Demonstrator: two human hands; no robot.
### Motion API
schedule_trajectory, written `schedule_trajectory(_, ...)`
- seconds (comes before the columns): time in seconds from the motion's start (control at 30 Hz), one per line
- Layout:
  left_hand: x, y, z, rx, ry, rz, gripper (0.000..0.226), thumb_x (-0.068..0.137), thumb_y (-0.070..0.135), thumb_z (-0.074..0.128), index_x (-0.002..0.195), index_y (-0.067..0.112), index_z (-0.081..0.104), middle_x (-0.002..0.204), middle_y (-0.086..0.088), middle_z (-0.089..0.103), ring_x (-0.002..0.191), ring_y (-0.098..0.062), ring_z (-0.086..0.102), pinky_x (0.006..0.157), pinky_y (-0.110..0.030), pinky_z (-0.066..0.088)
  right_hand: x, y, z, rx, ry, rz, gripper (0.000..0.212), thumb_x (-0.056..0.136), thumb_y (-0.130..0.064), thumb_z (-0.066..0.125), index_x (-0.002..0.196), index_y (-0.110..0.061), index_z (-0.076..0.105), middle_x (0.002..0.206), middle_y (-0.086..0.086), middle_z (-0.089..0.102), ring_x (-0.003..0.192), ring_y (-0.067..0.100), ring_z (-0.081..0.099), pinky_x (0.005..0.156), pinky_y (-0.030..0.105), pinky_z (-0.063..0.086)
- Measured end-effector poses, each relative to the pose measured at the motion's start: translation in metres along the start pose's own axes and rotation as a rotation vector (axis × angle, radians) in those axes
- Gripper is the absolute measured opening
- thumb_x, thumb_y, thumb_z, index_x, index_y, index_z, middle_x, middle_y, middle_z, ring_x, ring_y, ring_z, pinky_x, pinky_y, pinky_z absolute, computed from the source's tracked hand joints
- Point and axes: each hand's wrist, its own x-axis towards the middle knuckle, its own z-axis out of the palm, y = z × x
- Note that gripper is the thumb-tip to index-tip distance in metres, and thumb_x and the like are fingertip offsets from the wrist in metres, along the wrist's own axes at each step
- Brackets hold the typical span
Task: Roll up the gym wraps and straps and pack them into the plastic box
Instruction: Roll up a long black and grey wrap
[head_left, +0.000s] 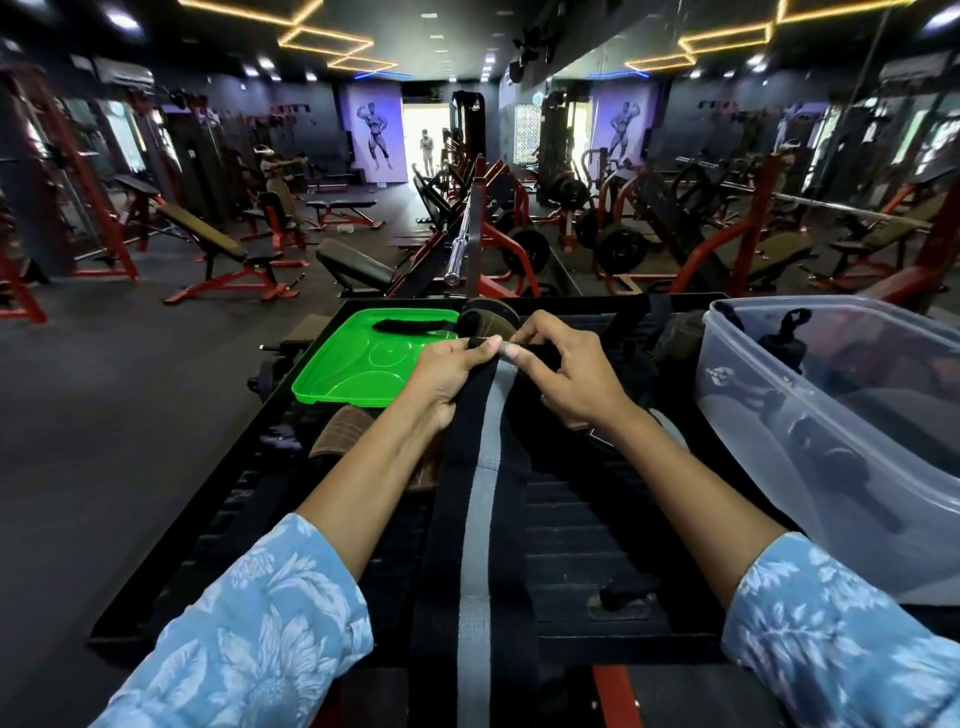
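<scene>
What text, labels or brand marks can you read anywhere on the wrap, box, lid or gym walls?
None can be read.
Plastic box: a small white printed mark on its near wall, too blurred to read.
Green lid: only moulded circles, no letters.
Black-and-grey wrap, pinched by the left hand and right hand: no visible label.
Wall posters: a bodybuilder figure, no legible words.

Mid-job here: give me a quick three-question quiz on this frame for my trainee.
1. True or false: both hands pinch the far end of the black wrap with the grey stripe.
2. Where does the green lid lie? A) left of the hands B) inside the clear plastic box C) on the floor
3. Which hand is nearer the box?

Key: 1. True: the left hand and the right hand pinch it together. 2. A. 3. The right hand.
</scene>
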Motion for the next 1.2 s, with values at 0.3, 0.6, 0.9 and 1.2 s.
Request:
schedule_trajectory(0.3, 0.0, 0.001, 0.004, 0.242, 0.065, 0.31, 0.013, 0.083, -0.003, 0.063, 0.085, 0.01, 0.064, 0.064, 0.01, 0.069, 0.058, 0.003, 0.062, 0.063, -0.012, 0.052, 0.01, -0.001, -0.002, 0.081, 0.025, 0.281, 0.007, 0.086, -0.015, 0.063, 0.079, -0.014, 0.065, 0.077, -0.005, 0.063, 0.078, 0.012, 0.059, 0.071, 0.019, 0.043)
schedule_trajectory(0.6, -0.006, 0.012, 0.015, 0.254, 0.149, 0.306, 0.029, 0.095, 0.027, 0.051, 0.073, 0.01, 0.06, 0.061, -0.003, 0.057, 0.039, -0.001, 0.052, 0.044, -0.013, 0.044, 0.006, -0.008, -0.015, -0.598, 0.452, -0.212, 0.012, 0.084, -0.02, 0.063, 0.09, -0.011, 0.068, 0.077, 0.003, 0.067, 0.066, 0.023, 0.062, 0.058, 0.03, 0.046)
schedule_trajectory(0.9, -0.007, 0.011, 0.016, -0.045, -0.014, 0.109, 0.015, 0.093, 0.012, 0.051, 0.079, 0.012, 0.056, 0.059, 0.006, 0.063, 0.051, -0.003, 0.058, 0.056, -0.018, 0.05, 0.003, -0.018, 0.008, -0.842, 0.333, -0.519, 0.016, 0.074, -0.02, 0.065, 0.085, -0.01, 0.069, 0.068, 0.003, 0.058, 0.061, 0.023, 0.054, 0.061, 0.03, 0.026)
schedule_trajectory(1.2, -0.004, 0.004, 0.007, 0.723, 0.047, 0.658, 0.028, 0.075, 0.022, 0.058, 0.088, -0.001, 0.068, 0.077, -0.009, 0.065, 0.072, -0.01, 0.054, 0.066, -0.028, 0.044, 0.002, -0.022, -0.006, -0.353, 0.235, -0.228, 0.038, 0.087, -0.029, 0.05, 0.113, -0.002, 0.056, 0.117, 0.012, 0.058, 0.11, 0.024, 0.05, 0.095, 0.029, 0.036)
